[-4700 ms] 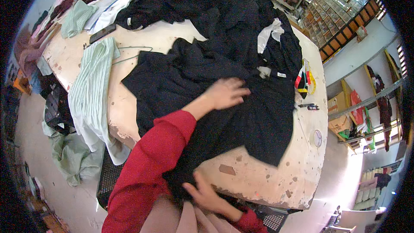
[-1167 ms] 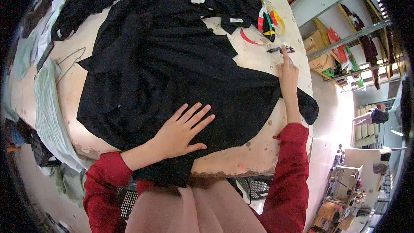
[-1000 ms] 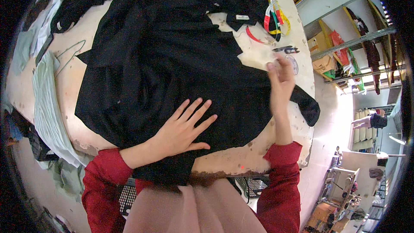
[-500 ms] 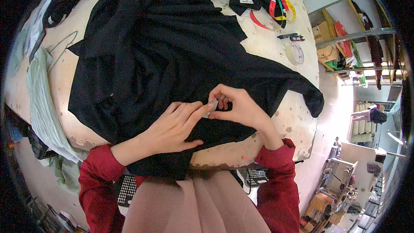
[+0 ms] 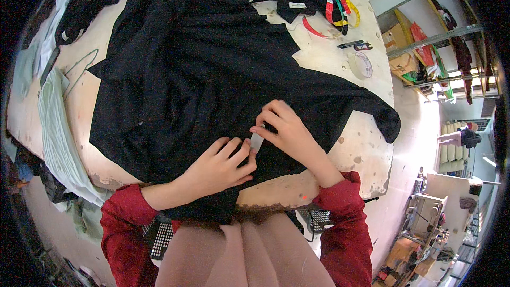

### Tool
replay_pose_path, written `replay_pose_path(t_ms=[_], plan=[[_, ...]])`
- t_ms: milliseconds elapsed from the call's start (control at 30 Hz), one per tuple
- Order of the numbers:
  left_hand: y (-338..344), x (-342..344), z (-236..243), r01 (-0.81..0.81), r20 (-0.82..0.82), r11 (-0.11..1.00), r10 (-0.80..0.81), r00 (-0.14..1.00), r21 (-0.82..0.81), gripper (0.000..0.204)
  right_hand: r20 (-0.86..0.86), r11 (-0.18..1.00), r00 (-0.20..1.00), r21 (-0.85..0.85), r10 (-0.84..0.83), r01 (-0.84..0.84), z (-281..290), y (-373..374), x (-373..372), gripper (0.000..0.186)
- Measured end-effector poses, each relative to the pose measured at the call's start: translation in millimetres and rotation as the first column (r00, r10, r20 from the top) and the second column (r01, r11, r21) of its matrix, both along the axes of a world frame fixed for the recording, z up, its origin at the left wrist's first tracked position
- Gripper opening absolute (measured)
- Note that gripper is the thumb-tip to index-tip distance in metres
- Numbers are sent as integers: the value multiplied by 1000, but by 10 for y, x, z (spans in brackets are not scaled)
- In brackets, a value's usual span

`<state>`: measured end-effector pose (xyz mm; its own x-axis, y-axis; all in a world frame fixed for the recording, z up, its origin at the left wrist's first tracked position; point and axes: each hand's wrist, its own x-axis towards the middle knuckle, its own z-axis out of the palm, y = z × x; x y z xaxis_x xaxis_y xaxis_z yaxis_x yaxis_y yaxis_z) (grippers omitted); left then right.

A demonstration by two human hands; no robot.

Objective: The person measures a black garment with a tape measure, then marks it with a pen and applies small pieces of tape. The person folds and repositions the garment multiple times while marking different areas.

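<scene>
A large black garment (image 5: 212, 69) lies spread and creased over the table under both hands. Between my hands, just above the cloth, is a small white strip (image 5: 256, 141); whether it is tape, paper or a label I cannot make out. My right hand (image 5: 283, 127) pinches its upper end between thumb and forefinger. On its lower left edge are the bent fingertips of my left hand (image 5: 218, 167), closed and resting low over the black cloth.
Toward the far right of the table (image 5: 366, 149) lie a clear tape roll (image 5: 362, 65), dark snips (image 5: 354, 45), a coloured measuring tape (image 5: 340, 8) and a red strip (image 5: 314, 27). Pale green cloth (image 5: 64, 133) hangs over the left edge. Shelves (image 5: 430, 34) stand beyond, right.
My fingers have drawn slightly apart, so more of the white strip shows. The left fingers have curled, and the left hand has shifted slightly down; the right has risen a little.
</scene>
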<state>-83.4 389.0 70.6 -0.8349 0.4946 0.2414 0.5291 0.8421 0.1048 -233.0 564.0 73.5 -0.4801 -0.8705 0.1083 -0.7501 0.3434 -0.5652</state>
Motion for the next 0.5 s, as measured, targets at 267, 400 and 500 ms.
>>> replay_pose_path(t_ms=[267, 400, 500], plan=[[-20, 75, 35, 172, -100, 985, -172, 980, -5, 12, -362, 981, 920, 59, -149, 183, -60, 0, 1, 75], [-64, 71, 58, 240, -135, 968, -249, 959, -77, 11, -335, 979, 926, 41, -175, 200, -73, 25, -75, 48], [-83, 29, 81, 199, -35, 980, -199, 979, -16, 15, 638, 951, 729, 16, -247, 308, 273, 160, -795, 33]])
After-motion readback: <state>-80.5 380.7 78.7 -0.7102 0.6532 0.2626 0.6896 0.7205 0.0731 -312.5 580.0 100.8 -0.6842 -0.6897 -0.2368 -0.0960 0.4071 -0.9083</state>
